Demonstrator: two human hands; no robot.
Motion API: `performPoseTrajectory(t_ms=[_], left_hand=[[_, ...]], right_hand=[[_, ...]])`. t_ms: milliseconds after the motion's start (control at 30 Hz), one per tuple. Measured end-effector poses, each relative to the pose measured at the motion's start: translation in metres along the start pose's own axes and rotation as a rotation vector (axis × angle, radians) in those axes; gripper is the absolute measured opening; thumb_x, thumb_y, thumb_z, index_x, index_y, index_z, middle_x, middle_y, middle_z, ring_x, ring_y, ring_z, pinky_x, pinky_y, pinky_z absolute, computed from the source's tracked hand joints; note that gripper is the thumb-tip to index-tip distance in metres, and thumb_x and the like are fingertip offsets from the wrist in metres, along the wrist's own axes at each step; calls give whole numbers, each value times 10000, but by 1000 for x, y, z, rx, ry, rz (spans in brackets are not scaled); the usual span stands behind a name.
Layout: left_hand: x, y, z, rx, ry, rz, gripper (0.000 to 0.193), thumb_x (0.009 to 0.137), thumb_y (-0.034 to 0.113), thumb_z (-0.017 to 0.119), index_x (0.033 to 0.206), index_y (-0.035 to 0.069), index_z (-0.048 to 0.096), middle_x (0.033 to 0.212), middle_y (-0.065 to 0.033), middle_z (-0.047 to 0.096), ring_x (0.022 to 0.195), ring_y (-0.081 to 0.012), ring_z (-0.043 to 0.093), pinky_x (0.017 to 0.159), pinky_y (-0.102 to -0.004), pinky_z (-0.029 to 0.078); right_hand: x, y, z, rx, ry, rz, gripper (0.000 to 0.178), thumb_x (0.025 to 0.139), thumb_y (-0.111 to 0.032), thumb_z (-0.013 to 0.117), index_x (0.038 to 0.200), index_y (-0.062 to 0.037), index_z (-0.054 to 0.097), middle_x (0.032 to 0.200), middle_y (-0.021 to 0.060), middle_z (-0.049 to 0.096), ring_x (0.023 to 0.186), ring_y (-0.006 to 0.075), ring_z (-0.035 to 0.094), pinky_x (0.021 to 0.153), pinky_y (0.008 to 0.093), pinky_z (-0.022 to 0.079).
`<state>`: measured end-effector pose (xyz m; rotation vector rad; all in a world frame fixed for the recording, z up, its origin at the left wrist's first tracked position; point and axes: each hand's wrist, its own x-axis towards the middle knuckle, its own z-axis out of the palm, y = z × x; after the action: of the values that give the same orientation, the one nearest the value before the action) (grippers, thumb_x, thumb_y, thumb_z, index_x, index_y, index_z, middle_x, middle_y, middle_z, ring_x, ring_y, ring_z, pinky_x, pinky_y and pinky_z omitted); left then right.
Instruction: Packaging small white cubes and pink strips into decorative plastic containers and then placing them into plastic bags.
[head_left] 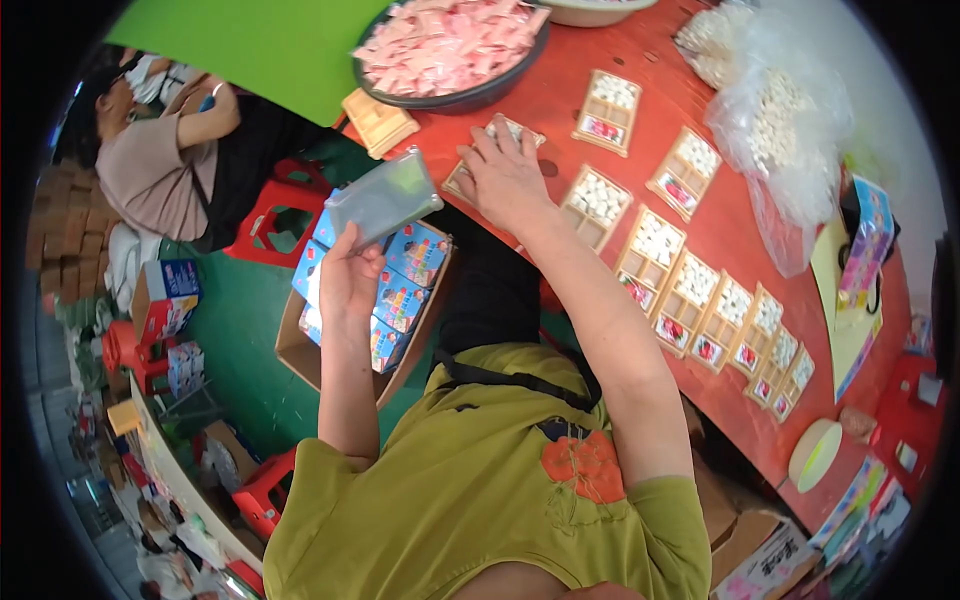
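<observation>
My left hand [349, 285] is closed on the lower edge of a clear plastic case [385, 197], held up over the table's left edge. On the near left edge of the red table [640, 110], my right hand [507, 183] lies with spread fingers across a small wooden tray [459, 184]. Most of that tray is hidden under the hand. Close to its right is another wooden tray [597, 205] with white pieces in it. A curved row of similar trays [692, 285] runs along the near edge, with white pieces and small red packets in their compartments.
A dark basin [490, 97] of pink packets stands at the back beside stacked empty wooden trays [379, 122]. Plastic bags of white pieces [780, 125] lie at right. Below my left hand is a carton [300, 340] of blue boxes. A person [160, 160] sits at far left.
</observation>
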<state>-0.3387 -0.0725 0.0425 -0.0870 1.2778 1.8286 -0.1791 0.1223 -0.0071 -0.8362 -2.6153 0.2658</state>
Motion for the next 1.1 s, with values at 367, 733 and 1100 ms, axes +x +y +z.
performPoseTrajectory(t_ms=[367,733,1100], left_hand=[[-16,-4,41,21,-227,42,288,965,204,550,1164,-1,577,958,-108,692,612,-162,604,450,-254,427],[-28,-31,71,289,-443,66,303,955,227,552,1141,-7,605,945,-105,704,745,-208,678,535,-322,498],[-71,-88,141,138,-793,-235,580,899,322,584,1386,34,455,1302,-124,589,1193,-254,582,922,-388,518]], right_hand=[[-49,18,-67,151,313,188,400,966,-207,541,1311,-8,511,1387,213,489,1351,385,418,1107,505,309],[-117,23,-110,662,413,437,557,950,-377,591,1356,-7,498,1445,242,437,1409,406,335,1142,576,230],[-175,-35,-152,167,301,184,420,844,-178,726,1253,-162,629,1367,141,505,1288,411,434,1037,511,384]])
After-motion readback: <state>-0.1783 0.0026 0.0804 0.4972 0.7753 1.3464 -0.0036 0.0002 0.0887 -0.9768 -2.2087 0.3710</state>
